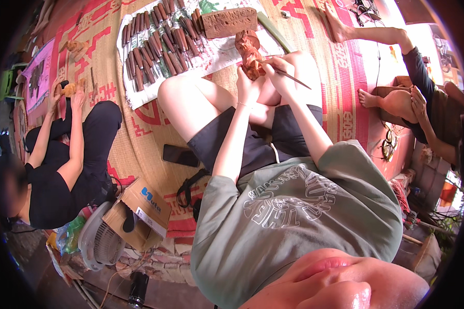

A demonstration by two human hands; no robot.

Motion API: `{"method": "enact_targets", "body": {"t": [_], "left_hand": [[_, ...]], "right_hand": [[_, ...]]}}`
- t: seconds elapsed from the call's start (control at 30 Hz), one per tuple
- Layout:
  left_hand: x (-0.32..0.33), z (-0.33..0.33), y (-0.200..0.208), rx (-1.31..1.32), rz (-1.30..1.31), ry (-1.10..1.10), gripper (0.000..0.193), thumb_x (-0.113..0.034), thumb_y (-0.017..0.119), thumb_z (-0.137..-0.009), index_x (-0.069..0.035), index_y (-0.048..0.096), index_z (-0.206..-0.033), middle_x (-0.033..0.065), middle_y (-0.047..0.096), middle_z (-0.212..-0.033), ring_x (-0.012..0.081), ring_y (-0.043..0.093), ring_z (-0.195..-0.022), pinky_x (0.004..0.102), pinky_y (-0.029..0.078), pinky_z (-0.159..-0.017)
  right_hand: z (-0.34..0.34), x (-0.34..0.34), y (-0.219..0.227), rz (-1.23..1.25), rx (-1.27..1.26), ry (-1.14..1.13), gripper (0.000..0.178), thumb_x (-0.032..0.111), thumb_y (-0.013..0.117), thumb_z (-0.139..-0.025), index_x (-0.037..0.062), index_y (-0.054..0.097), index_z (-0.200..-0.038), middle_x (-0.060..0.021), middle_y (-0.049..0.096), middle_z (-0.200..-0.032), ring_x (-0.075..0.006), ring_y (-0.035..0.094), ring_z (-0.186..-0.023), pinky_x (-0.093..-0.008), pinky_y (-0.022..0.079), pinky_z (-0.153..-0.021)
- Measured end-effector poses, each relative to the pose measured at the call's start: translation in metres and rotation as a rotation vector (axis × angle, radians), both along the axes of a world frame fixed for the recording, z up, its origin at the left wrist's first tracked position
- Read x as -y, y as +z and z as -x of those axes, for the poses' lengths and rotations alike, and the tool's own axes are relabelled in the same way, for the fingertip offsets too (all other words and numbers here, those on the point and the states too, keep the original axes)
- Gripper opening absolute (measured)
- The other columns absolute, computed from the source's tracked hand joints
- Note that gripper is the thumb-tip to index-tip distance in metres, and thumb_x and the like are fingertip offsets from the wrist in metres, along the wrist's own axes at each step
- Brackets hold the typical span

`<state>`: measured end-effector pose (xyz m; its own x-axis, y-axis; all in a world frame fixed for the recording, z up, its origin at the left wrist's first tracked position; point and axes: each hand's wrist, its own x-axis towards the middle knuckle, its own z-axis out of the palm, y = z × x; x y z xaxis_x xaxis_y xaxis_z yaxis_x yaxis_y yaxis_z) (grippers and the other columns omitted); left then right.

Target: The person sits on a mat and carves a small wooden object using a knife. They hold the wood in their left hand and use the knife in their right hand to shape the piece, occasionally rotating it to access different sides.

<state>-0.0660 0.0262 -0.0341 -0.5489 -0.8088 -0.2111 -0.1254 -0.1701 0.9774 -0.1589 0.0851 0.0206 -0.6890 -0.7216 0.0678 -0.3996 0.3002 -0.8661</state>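
A reddish-brown carved wooden figure [248, 50] is held upright over my crossed legs. My left hand [248, 86] is closed round its lower end. In my right hand [280, 73] is a slim dark tool [299, 82], pinched between the fingers. One end of the tool is at the figure's side; the other points out to the lower right. Its working tip is too small to make out. Just beyond the figure lies a brown block [229, 22] with carved marks. Several wooden-handled carving tools [162, 41] lie in rows on a white cloth [138, 99].
A patterned straw mat [139, 135] covers the floor. By my left leg lies a black phone [180, 155]; a cardboard box [148, 206] and a grey fan [100, 239] stand behind it. One person [62, 159] works at the left; another [423, 103] sits at the right.
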Motion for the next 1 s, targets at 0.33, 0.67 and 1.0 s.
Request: {"method": "enact_targets", "body": {"t": [0.33, 0.67, 1.0], "left_hand": [[-0.004, 0.0, 0.006, 0.014, 0.007, 0.018, 0.071, -0.024, 0.075, -0.068, 0.007, 0.033, -0.115, 0.0259, 0.057, -0.099, 0.0322, 0.061, -0.091, 0.0369, 0.049, -0.074], [-0.005, -0.004, -0.012, -0.017, 0.035, 0.003, 0.076, -0.031, 0.076, -0.066, 0.007, 0.033, -0.117, 0.0257, 0.058, -0.099, 0.033, 0.061, -0.09, 0.0376, 0.05, -0.073], [-0.004, -0.003, -0.012, 0.03, 0.023, 0.011, 0.073, -0.025, 0.075, -0.067, 0.006, 0.033, -0.118, 0.0246, 0.058, -0.099, 0.0314, 0.061, -0.09, 0.037, 0.049, -0.075]], "right_hand": [[-0.002, 0.004, -0.015, 0.078, 0.028, -0.029, 0.009, 0.01, 0.062, -0.076, 0.0006, 0.061, -0.075, -0.0104, 0.061, -0.071, -0.0163, 0.059, -0.064, -0.0259, 0.048, -0.062], [-0.006, -0.002, -0.003, 0.01, -0.028, 0.065, 0.011, 0.01, 0.061, -0.073, 0.0001, 0.06, -0.078, -0.0106, 0.054, -0.067, -0.0219, 0.057, -0.067, -0.03, 0.046, -0.062], [-0.012, 0.001, 0.006, 0.02, -0.026, 0.062, 0.01, 0.009, 0.061, -0.074, -0.0006, 0.059, -0.076, -0.0105, 0.058, -0.07, -0.0198, 0.058, -0.067, -0.0292, 0.046, -0.061]]}}
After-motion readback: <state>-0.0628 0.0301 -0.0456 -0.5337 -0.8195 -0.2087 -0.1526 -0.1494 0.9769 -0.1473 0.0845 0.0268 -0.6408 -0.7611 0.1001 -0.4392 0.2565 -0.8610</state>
